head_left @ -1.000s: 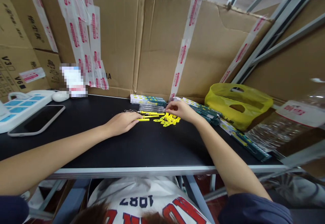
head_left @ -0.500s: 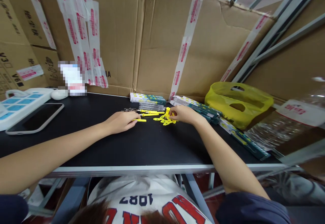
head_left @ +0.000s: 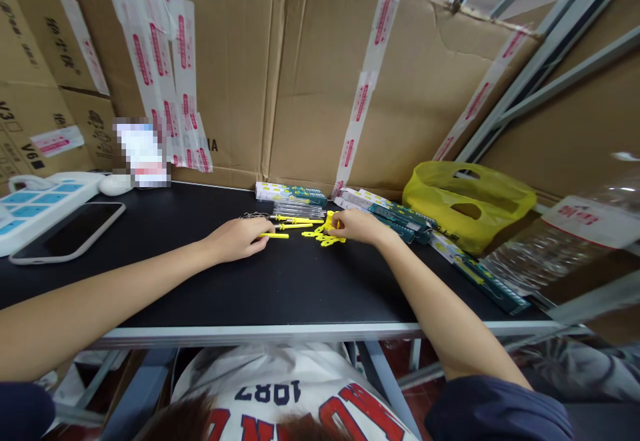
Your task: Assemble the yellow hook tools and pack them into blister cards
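My left hand point(head_left: 240, 240) rests on the black tabletop, fingers closed round a slim yellow stick point(head_left: 278, 235) whose free end points right. Just beyond it lie several yellow-handled tools point(head_left: 299, 226) with thin metal parts and loops of wire point(head_left: 254, 215); their exact kind is too small to make out. At the small heap of yellow plastic pieces point(head_left: 327, 236), my right hand point(head_left: 359, 226) is closed with its fingertips in a pinch on one piece, partly hidden by the fingers. Clear tubes point(head_left: 299, 210) lie behind the tools.
Printed slim boxes point(head_left: 291, 192) lie at the back, with more boxes point(head_left: 480, 272) to the right. A yellow plastic bag point(head_left: 465, 208) and a large clear bottle point(head_left: 560, 241) stand at right. At left are a phone point(head_left: 70, 233) and a power strip point(head_left: 45, 204). Cardboard point(head_left: 310, 81) walls the back.
My left hand has drawn slightly left with the yellow stick. The right hand stays at the yellow pieces, its fingers shifted only a little.
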Action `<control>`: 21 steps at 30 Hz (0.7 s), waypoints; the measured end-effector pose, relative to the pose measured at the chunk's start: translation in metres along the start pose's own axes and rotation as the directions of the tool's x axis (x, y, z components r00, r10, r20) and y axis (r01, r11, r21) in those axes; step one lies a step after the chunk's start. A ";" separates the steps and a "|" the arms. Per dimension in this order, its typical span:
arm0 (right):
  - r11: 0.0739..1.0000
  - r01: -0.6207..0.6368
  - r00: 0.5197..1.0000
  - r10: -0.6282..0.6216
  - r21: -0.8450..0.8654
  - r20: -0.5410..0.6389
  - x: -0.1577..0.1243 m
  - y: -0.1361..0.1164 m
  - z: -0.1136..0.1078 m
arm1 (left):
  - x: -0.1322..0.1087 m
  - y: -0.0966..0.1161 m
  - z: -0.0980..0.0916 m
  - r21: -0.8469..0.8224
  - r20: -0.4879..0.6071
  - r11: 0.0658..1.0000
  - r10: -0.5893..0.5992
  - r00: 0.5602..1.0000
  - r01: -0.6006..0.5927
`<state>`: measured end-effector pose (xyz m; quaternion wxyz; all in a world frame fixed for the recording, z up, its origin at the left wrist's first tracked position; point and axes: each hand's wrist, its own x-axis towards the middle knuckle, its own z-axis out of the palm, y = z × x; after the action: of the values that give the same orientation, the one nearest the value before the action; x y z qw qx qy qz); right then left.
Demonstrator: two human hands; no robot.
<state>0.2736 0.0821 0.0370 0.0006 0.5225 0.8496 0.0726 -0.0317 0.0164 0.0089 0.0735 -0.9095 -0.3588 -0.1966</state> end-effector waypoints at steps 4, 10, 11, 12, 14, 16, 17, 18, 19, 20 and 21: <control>0.999 0.017 0.999 -0.016 0.030 -0.031 -0.001 0.001 -0.001 | 0.000 0.000 0.000 0.021 0.001 1.000 0.003 1.000 -0.003; 0.900 0.178 0.984 -0.149 0.399 -0.102 -0.003 -0.001 -0.010 | -0.001 0.001 0.001 0.028 -0.016 1.000 -0.007 1.000 0.007; 0.831 0.220 0.976 -0.192 0.512 -0.106 -0.004 -0.005 -0.012 | -0.001 0.002 0.001 0.016 -0.028 1.000 -0.008 1.000 0.009; 0.745 0.251 0.966 -0.237 0.618 -0.107 -0.005 -0.010 -0.012 | -0.001 0.003 0.001 -0.001 -0.041 1.000 -0.015 0.999 0.015; 0.573 0.272 0.948 -0.299 0.773 -0.112 -0.007 -0.023 -0.013 | -0.001 0.005 0.000 -0.041 -0.059 0.999 -0.036 0.998 0.034; 0.453 0.259 0.940 -0.322 0.853 -0.114 -0.009 -0.036 -0.012 | -0.001 0.006 0.000 -0.080 -0.066 0.995 -0.056 0.996 0.050; 0.410 0.257 0.937 -0.327 0.875 -0.122 -0.010 -0.041 -0.011 | -0.001 0.006 0.000 -0.098 -0.069 0.994 -0.060 0.996 0.053; 0.379 0.259 0.935 -0.330 0.889 -0.132 -0.011 -0.046 -0.010 | -0.001 0.007 0.000 -0.114 -0.071 0.992 -0.061 0.996 0.053; 0.357 0.262 0.933 -0.330 0.896 -0.142 -0.011 -0.049 -0.009 | -0.001 0.007 0.000 -0.127 -0.074 0.991 -0.060 0.995 0.051; 0.344 0.266 0.932 -0.330 0.901 -0.149 -0.011 -0.051 -0.008 | -0.001 0.007 0.000 -0.139 -0.073 0.989 -0.062 0.995 0.051; 0.336 0.266 0.931 -0.331 0.903 -0.152 -0.011 -0.053 -0.007 | -0.001 0.007 0.000 -0.150 -0.072 0.987 -0.064 0.995 0.052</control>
<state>0.2313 0.0482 0.0368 -0.2468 0.2739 0.8290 -0.4204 -0.0271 0.0106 0.0083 0.0137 -0.8935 -0.3665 -0.2592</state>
